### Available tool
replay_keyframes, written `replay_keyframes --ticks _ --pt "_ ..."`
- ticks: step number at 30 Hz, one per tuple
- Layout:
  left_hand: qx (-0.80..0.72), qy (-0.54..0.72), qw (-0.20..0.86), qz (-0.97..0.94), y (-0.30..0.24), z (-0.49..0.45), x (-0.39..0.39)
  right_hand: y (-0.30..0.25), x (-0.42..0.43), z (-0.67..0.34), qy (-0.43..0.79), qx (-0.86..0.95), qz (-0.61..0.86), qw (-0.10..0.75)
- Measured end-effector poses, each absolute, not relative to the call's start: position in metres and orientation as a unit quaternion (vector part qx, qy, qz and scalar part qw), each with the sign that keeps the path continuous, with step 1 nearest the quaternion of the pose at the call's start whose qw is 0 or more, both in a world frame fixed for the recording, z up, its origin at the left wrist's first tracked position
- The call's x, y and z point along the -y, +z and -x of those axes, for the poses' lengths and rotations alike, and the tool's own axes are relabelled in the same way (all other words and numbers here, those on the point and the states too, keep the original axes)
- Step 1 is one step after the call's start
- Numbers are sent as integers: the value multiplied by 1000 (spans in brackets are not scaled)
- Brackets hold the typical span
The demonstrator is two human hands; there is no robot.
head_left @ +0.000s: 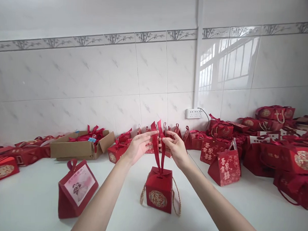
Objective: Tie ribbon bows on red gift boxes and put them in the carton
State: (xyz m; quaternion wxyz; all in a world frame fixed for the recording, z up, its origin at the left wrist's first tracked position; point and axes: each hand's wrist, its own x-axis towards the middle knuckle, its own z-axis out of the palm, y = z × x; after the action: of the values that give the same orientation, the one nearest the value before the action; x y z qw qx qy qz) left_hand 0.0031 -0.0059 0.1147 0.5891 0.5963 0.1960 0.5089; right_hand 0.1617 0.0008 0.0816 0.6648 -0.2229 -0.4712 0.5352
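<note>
A small red gift box (159, 190) with a gold emblem stands upright on the white table, a twisted rope handle hanging down each side. From its top rises a red ribbon (157, 156) in two strands, held up above the box. My left hand (142, 144) pinches the left strand near its upper end. Opposite it, my right hand (176, 147) has its thumb and fingers closed on the right strand. Both ribbon tips stick up past the fingers. Left of my left forearm sits a triangular red box (76, 190) with a couple's picture.
An open cardboard box (78, 149) of red ribbons is at the back left. Red gift boxes (282, 151) are piled along the right; a triangular one (227, 166) stands near my right forearm. A power strip (195, 113) is on the tiled wall.
</note>
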Motion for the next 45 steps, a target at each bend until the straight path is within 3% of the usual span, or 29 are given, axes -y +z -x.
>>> replay_keyframes --ticks 3,6,8,11,13,16,20,23,28,33,45 --pt "-211 515 566 -609 115 -8 7 86 1 -159 533 492 228 650" --pt "-317 532 461 -636 113 6 6 85 12 -175 542 526 223 616" --pt "-412 537 375 -633 107 29 4 83 23 -201 549 576 245 553" --pt "-508 532 317 -598 91 70 5 76 33 -247 544 662 344 384" --pt "-544 516 290 -595 74 85 7 68 33 -266 495 670 442 333" --pt "-540 447 314 -640 44 76 10 49 29 -265 410 678 537 290" --pt "-487 343 402 -696 9 39 11 23 29 -239 350 739 536 211" --pt "-455 314 458 -696 -2 26 6 15 31 -229 366 747 508 221" --pt "-403 312 556 -657 -2 24 12 7 35 -232 534 681 401 300" --pt "-376 361 632 -574 -6 19 41 -9 42 -232 622 591 346 380" --pt "-383 473 674 -418 -29 5 92 -21 81 -233 635 556 379 379"
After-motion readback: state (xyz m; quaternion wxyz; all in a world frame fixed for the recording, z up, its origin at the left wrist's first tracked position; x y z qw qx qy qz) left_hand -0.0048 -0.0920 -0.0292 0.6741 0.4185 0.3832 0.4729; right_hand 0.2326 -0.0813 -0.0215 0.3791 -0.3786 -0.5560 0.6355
